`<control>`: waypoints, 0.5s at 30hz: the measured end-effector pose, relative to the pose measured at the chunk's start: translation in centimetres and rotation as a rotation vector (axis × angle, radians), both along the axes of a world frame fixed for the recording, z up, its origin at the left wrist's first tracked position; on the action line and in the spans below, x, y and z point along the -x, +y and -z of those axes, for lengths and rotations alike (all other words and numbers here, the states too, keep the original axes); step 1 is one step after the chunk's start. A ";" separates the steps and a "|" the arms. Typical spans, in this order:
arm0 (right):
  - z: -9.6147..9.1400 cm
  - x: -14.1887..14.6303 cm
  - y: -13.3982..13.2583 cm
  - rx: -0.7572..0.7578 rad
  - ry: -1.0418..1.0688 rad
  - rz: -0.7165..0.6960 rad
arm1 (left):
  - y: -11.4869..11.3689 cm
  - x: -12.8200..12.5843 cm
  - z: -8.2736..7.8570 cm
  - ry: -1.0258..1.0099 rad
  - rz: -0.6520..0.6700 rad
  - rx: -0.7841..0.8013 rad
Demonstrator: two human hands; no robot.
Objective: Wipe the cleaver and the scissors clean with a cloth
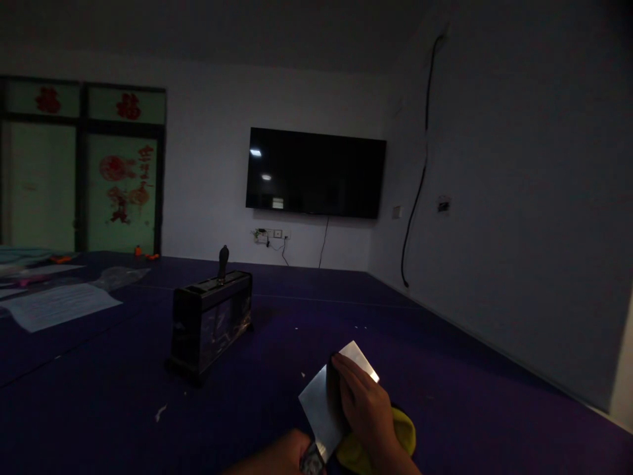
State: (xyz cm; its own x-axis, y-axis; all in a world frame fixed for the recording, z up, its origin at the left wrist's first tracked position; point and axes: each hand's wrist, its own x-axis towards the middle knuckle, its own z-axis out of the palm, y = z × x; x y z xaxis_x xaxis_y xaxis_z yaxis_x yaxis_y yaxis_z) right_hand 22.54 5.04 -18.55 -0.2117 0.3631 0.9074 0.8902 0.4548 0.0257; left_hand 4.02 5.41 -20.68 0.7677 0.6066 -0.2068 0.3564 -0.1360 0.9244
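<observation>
My left hand (291,454) is wrapped round the dark patterned handle (312,460) of a cleaver at the bottom of the view. Its broad shiny blade (314,400) points up and away, tilted over the table. My right hand (364,404) lies against the blade with its fingers pressed together. A dark patch shows between the fingers and the steel; I cannot tell whether it is a reflection or something held. Behind my right wrist is a yellow, dark-edged item (404,430), partly hidden. Left of the blade stands a black knife block (212,323) with one dark handle (223,262) upright in it.
Several papers (64,307) and a clear plastic bag (121,277) lie on the left of the purple table (277,369). Small orange items (152,256) sit near the far edge. White scraps are scattered about. A black screen (316,173) hangs on the far wall.
</observation>
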 end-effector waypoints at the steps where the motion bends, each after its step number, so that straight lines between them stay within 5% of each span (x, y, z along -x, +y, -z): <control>1: 0.0 -0.1 0.0 0.003 -0.006 -0.004 | 0.0 0.0 0.0 -0.002 0.000 -0.001; 15: -0.1 -2.8 0.8 0.007 0.198 0.271 | 0.2 0.4 0.3 -0.006 0.059 -0.041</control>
State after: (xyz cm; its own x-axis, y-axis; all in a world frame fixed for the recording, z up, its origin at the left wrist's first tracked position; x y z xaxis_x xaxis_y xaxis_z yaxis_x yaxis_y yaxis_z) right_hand 25.32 5.82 -18.44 0.0741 0.3881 0.9186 0.9662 0.1999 -0.1625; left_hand 3.67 5.61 -20.98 0.8036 0.5679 -0.1780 0.3408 -0.1939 0.9199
